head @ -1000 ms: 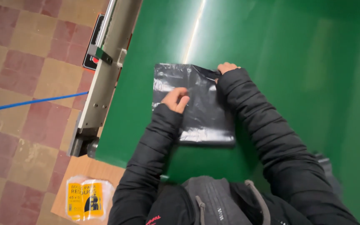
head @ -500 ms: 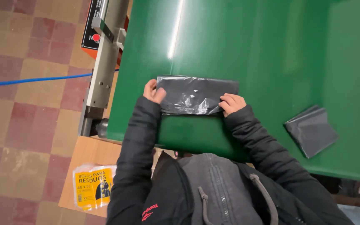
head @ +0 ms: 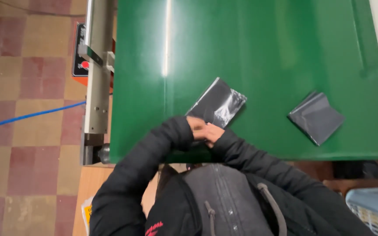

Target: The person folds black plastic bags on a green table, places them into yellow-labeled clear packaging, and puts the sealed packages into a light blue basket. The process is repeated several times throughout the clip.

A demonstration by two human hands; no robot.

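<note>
Folded black plastic bag (head: pixel 217 105) lies near the frame's centre on my green desk (head: pixel 263 48); my left hand (head: pixel 196 126) and right hand (head: pixel 213 132) pinch its near corner together. Another folded bag (head: pixel 316 117) sits right, well apart.

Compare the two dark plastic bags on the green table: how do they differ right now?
The near bag is held at its lower end by the left hand and right hand; the far bag lies untouched to the right. The near bag is a narrow, glossy folded strip; the far bag is squarer and duller grey. Both are folded dark plastic lying askew on the table.
</note>
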